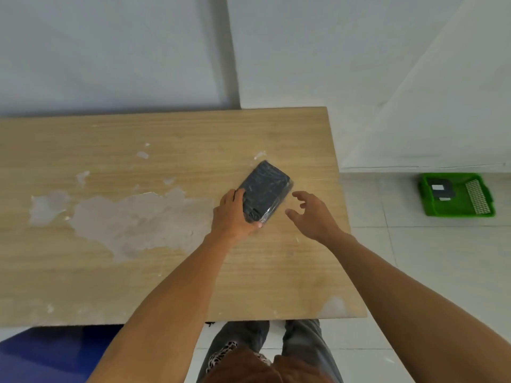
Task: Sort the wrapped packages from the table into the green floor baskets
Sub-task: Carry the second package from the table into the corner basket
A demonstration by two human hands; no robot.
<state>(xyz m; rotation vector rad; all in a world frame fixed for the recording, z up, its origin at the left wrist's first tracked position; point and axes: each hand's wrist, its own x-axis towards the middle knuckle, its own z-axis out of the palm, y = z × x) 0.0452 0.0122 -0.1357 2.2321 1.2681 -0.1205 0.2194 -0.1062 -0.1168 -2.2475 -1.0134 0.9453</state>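
- Head view, table [138, 272]: light wood-grain top with worn pale patches across its left and middle; right edge borders a tiled floor.
- Wrapped package [264, 193]: dark, rectangular, in clear film; lies on the table near its right edge, set at a diagonal.
- Left hand [235, 214]: clasped on the package's near-left end, thumb on top, fingertips showing under the near corner.
- Right hand [311, 214]: fingers spread and curled, empty, just beside the package's right side, not touching it.
- Green basket [425, 205]: on the floor, well to the right of the table, against the wall base; holds dark flat packages with white labels and one pale gridded item along its right side.
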